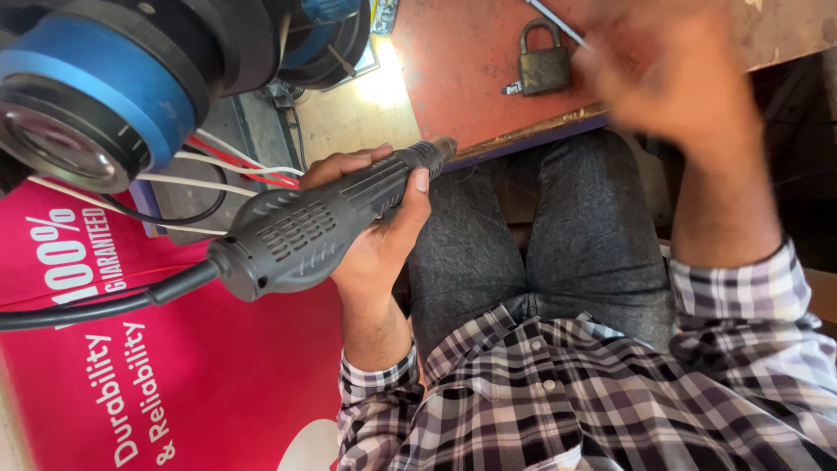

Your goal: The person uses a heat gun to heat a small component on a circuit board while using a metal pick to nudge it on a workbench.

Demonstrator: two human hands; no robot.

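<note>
My left hand [379,231] is wrapped around a grey, vented power tool [305,231]. The tool's narrow nose [436,150] points at the edge of a red table top [462,70], and a black cable [96,305] trails off its back end to the left. My right hand [680,78] is blurred by motion above the table's right part, next to a brass padlock [542,65]. A thin metal rod [551,19] runs toward its fingers; the blur hides whether the hand grips it.
A round blue and black motor-like part [105,87] fills the top left, with white and red wires [235,166] hanging from it. A red printed panel [174,375] lies at lower left. My knees in grey trousers [558,227] sit under the table edge.
</note>
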